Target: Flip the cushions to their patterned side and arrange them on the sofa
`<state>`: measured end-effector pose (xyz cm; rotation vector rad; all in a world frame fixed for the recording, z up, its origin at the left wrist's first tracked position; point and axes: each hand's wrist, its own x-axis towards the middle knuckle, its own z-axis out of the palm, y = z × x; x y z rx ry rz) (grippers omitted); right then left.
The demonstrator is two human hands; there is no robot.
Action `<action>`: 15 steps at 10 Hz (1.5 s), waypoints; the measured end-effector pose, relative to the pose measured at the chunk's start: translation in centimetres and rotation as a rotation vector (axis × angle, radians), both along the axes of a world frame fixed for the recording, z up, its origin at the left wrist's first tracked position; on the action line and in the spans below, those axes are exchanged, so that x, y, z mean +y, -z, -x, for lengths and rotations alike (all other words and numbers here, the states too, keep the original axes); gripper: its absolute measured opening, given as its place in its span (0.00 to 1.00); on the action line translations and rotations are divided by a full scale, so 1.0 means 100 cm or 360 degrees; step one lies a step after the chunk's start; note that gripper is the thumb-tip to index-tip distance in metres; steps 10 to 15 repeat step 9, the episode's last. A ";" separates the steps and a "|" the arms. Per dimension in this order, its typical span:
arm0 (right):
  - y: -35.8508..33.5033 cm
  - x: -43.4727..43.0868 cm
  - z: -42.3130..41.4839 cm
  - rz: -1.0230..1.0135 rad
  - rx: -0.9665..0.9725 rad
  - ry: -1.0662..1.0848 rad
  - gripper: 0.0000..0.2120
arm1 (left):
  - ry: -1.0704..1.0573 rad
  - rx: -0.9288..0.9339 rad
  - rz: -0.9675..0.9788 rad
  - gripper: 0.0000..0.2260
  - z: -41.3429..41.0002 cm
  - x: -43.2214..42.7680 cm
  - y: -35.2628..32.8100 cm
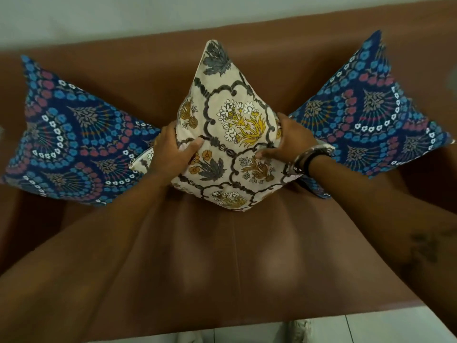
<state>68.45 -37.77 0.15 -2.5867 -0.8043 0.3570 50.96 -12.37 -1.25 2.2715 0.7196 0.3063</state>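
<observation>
On the brown sofa (222, 256), left hand (170, 151) and right hand (289, 139) grip the cream floral cushion (232, 115) between two blue cushions (74, 134).

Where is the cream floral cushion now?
Head view: cream floral cushion stands centre on the brown sofa, between two blue cushions, gripped by both hands.

Your one head camera looks steeply down and forward, close above the sofa (230, 243), facing its backrest and the wall behind.
</observation>
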 end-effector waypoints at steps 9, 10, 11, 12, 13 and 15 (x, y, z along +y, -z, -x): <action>-0.067 0.003 0.032 -0.0012 -0.0466 -0.0081 0.33 | -0.0005 -0.0083 -0.0546 0.33 0.008 -0.036 -0.089; -0.067 0.003 0.032 -0.0012 -0.0466 -0.0081 0.33 | -0.0005 -0.0083 -0.0546 0.33 0.008 -0.036 -0.089; -0.067 0.003 0.032 -0.0012 -0.0466 -0.0081 0.33 | -0.0005 -0.0083 -0.0546 0.33 0.008 -0.036 -0.089; -0.067 0.003 0.032 -0.0012 -0.0466 -0.0081 0.33 | -0.0005 -0.0083 -0.0546 0.33 0.008 -0.036 -0.089; -0.067 0.003 0.032 -0.0012 -0.0466 -0.0081 0.33 | -0.0005 -0.0083 -0.0546 0.33 0.008 -0.036 -0.089; -0.067 0.003 0.032 -0.0012 -0.0466 -0.0081 0.33 | -0.0005 -0.0083 -0.0546 0.33 0.008 -0.036 -0.089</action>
